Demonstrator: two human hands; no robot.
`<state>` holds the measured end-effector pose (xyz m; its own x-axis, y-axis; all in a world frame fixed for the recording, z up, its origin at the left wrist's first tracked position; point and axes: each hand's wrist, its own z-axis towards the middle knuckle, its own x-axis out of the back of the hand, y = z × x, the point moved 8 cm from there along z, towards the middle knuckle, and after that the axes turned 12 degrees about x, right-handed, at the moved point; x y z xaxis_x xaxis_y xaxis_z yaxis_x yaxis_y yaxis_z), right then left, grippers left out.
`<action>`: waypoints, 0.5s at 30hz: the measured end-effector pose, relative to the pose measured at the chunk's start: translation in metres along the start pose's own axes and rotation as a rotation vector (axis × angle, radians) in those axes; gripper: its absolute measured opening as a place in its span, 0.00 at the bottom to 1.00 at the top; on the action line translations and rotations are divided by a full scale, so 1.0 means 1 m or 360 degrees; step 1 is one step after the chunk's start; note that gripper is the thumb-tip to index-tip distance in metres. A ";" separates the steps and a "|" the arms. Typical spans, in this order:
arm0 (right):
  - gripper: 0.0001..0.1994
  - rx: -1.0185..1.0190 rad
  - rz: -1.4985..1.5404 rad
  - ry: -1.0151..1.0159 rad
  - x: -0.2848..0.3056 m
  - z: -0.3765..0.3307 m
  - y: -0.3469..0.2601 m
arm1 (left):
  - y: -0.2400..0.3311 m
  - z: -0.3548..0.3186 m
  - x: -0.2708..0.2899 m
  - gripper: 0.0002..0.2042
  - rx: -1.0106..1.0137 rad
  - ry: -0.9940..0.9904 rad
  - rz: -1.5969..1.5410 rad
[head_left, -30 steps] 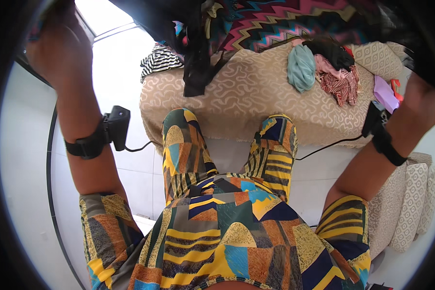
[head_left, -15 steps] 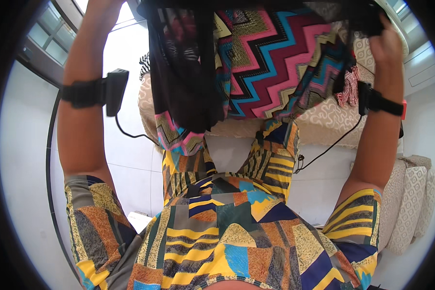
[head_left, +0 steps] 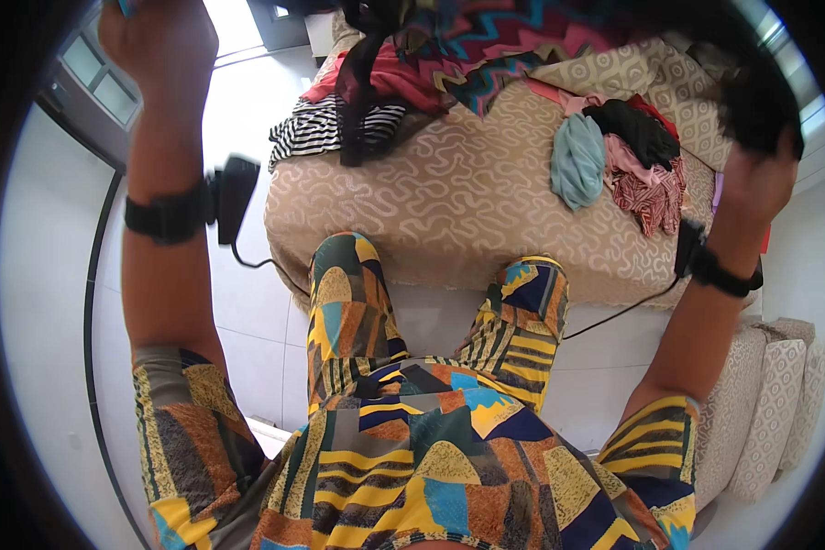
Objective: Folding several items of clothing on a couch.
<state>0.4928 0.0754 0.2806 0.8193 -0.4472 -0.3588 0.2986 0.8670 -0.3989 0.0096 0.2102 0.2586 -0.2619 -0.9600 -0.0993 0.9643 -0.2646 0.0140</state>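
Observation:
A black garment with a multicoloured zigzag print [head_left: 495, 46] is stretched high across the top of the view, blurred and partly cut off. My right hand [head_left: 765, 179], at the upper right, is closed on a bunched black part of it. Up at the left edge, my left hand [head_left: 160, 41] is closed; a bit of turquoise cloth shows at its fingers, and the rest of its grip lies outside the picture. A loose black strip of the garment hangs over a black-and-white striped cloth [head_left: 302, 128] and a red cloth [head_left: 390, 78] on the bed.
The bed [head_left: 412, 202] has a beige patterned cover. Towards its right lies a heap with a light blue cloth [head_left: 577, 160], a black cloth [head_left: 637, 128] and a red-and-white patterned cloth [head_left: 651, 202]. Beige cushions [head_left: 770, 412] stand at the lower right. Cables run from both wrist straps.
The garment has swung up and away, uncovering the bed and the cloths on it. My left hand has shifted left and my right hand outward and lower in the view.

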 end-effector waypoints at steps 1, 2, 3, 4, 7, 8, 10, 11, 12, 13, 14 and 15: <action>0.16 -0.0144 -0.0082 0.0074 0.018 -0.017 0.006 | 0.000 -0.020 0.005 0.09 -0.0132 -0.0098 0.0050; 0.16 -0.0293 -0.0193 0.0143 0.039 -0.039 0.017 | 0.006 -0.049 0.005 0.09 -0.0251 -0.0213 0.0080; 0.15 -0.0375 -0.0186 0.0038 0.050 -0.057 0.021 | 0.015 -0.065 0.015 0.09 -0.0240 -0.0231 0.0061; 0.15 -0.0481 -0.0143 -0.0065 0.059 -0.083 0.034 | 0.011 -0.079 0.021 0.09 0.0106 -0.0608 -0.0579; 0.11 -0.0738 -0.0378 -0.0551 0.090 -0.160 0.048 | 0.030 -0.151 0.029 0.10 0.0857 -0.1460 -0.1812; 0.10 -0.0992 -0.0524 -0.0616 0.112 -0.186 0.055 | 0.034 -0.181 0.034 0.11 0.0855 -0.1622 -0.1736; 0.08 -0.1345 -0.0476 -0.0746 0.129 -0.229 0.054 | 0.028 -0.232 0.052 0.12 0.1244 -0.1960 -0.1685; 0.08 -0.1371 -0.0483 -0.0738 0.139 -0.241 0.050 | 0.030 -0.251 0.065 0.11 0.1342 -0.2154 -0.1631; 0.07 -0.1537 -0.0509 -0.0797 0.148 -0.259 0.050 | 0.032 -0.270 0.076 0.11 0.1438 -0.2343 -0.1573; 0.06 -0.1706 -0.0528 -0.0860 0.153 -0.273 0.049 | 0.027 -0.286 0.087 0.10 0.1573 -0.2496 -0.1541; 0.05 -0.1805 -0.0516 -0.0875 0.154 -0.281 0.046 | 0.026 -0.296 0.096 0.10 0.1597 -0.2710 -0.1480; 0.05 -0.1879 -0.0510 -0.0904 0.154 -0.286 0.045 | 0.024 -0.301 0.104 0.09 0.1723 -0.2835 -0.1403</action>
<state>0.4920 -0.0176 -0.0341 0.9671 -0.1916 0.1676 0.1524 -0.0917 -0.9841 0.0172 0.1315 -0.0507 -0.8270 0.4676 0.3123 0.4114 0.1246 0.9029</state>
